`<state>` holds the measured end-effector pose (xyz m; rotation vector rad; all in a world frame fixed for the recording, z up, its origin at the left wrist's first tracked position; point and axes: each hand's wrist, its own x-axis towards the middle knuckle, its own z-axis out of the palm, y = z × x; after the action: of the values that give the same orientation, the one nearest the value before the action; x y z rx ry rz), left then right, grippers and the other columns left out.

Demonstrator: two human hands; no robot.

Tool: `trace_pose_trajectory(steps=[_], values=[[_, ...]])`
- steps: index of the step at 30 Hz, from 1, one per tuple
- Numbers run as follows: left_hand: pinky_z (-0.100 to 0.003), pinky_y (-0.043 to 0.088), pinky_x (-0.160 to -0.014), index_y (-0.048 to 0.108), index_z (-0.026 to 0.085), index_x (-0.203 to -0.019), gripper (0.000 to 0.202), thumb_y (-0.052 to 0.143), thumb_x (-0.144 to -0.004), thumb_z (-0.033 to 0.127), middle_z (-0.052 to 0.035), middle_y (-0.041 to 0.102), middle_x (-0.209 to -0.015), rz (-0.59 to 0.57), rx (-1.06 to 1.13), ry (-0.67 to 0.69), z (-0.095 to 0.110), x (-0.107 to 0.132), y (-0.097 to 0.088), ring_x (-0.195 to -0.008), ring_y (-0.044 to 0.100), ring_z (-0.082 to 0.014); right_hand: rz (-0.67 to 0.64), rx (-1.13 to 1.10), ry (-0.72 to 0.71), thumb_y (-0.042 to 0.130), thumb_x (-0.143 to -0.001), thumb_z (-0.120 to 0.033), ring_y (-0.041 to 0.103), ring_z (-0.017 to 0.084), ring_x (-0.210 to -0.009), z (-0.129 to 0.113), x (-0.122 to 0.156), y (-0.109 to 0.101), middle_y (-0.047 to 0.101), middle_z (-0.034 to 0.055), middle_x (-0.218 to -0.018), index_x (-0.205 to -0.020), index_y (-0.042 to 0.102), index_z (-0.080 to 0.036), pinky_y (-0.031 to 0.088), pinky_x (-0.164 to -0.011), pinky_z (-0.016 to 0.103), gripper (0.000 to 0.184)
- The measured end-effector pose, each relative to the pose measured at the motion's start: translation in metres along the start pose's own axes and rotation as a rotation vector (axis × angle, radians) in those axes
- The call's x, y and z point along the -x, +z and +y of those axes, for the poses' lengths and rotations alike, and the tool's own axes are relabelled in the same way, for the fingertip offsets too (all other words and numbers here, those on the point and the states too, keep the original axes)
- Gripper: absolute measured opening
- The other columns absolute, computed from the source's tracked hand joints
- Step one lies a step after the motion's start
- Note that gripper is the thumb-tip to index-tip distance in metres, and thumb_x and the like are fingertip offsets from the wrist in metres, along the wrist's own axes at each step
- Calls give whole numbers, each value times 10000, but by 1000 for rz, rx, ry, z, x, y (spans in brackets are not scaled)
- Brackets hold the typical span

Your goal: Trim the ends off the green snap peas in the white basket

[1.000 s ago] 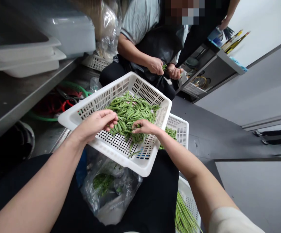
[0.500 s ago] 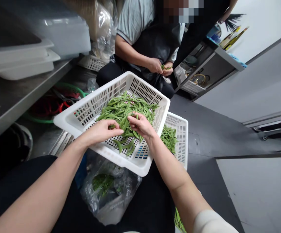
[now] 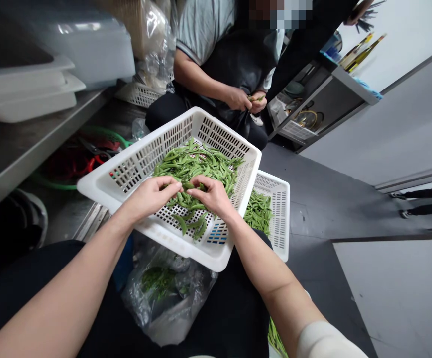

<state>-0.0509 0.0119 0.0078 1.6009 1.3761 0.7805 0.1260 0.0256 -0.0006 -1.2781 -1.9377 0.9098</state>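
A white slatted basket (image 3: 100, 189) sits tilted before me, with a heap of green pea pods (image 3: 204, 164) inside. Above its near part, my left hand (image 3: 152, 196) pinches with thumb and fingertips at one end of a pea pod (image 3: 186, 186). My right hand (image 3: 213, 196) is curled from the other side, thumb and fingers closed on the same pod. The fingertips of both hands are close together and partly hide the pod. A few loose pods lie on the basket floor just below my hands.
Below the basket, a clear plastic bag (image 3: 174, 323) holds green scraps (image 3: 159, 281). A second white basket (image 3: 282, 209) of pods stands at right. Opposite, a co-worker's hands (image 3: 248, 101) hold green pods. A metal shelf (image 3: 44, 134) with white tubs (image 3: 29, 99) borders the left.
My hands have come closer together; the left fingertips have risen to the pod, while the right hand has dropped slightly. The co-worker's hands stay near the same place.
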Motion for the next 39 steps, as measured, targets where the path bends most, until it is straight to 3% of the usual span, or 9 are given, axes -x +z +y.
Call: trace_pose_trajectory(steps=[7,15,18,22,26,29,35,39], values=[[-228,316,-512,586,177,-565,240,496,-635,388,32,505,-522,-33,52,-26,8,2,-1,-530,427,-119,-66,194,-174,643,-773,-185,546,133,-726,-4,3,0,587,11,-719,-733,604,-158,387,-685,234,63],[-224,244,-452,549,179,-508,191,496,-580,347,47,429,-463,-91,165,-112,10,2,3,-464,346,-94,-44,319,-202,626,-759,-124,501,132,-699,-4,5,-2,530,9,-717,-712,590,-165,352,-644,235,72],[-225,206,-433,509,184,-474,162,484,-559,320,48,396,-453,-90,295,-135,12,2,4,-449,301,-85,-12,180,-151,636,-743,-148,497,132,-704,-8,7,1,526,2,-705,-684,578,-170,362,-670,247,85],[-226,182,-424,494,187,-475,128,495,-535,299,43,392,-463,-113,461,-156,14,1,4,-439,268,-78,31,-255,10,676,-713,-326,437,112,-615,-12,6,2,491,-25,-641,-677,552,-182,353,-596,248,194],[-229,188,-425,473,192,-453,133,470,-541,292,37,382,-453,-194,397,-139,15,2,1,-443,274,-85,183,-717,226,726,-618,-357,292,62,-498,-11,0,-9,462,-57,-649,-713,475,-206,227,-436,200,309],[-231,226,-437,473,192,-459,156,467,-569,302,35,403,-463,-300,258,-80,14,4,-3,-455,306,-93,202,-924,356,754,-567,-317,245,41,-468,-8,-4,-17,434,-76,-626,-708,418,-205,141,-395,169,381],[-239,329,-487,597,181,-664,370,441,-739,508,23,491,-552,-130,112,-8,12,4,3,-511,413,-123,160,-968,351,794,-545,-320,259,19,-437,-14,0,-7,439,-89,-588,-701,431,-193,144,-366,150,415],[-244,356,-557,552,183,-620,364,419,-776,482,24,481,-564,-102,24,156,17,6,7,-568,456,-131,119,-955,352,793,-561,-459,245,19,-419,-16,-2,-6,426,-85,-558,-698,459,-192,131,-364,166,449]])
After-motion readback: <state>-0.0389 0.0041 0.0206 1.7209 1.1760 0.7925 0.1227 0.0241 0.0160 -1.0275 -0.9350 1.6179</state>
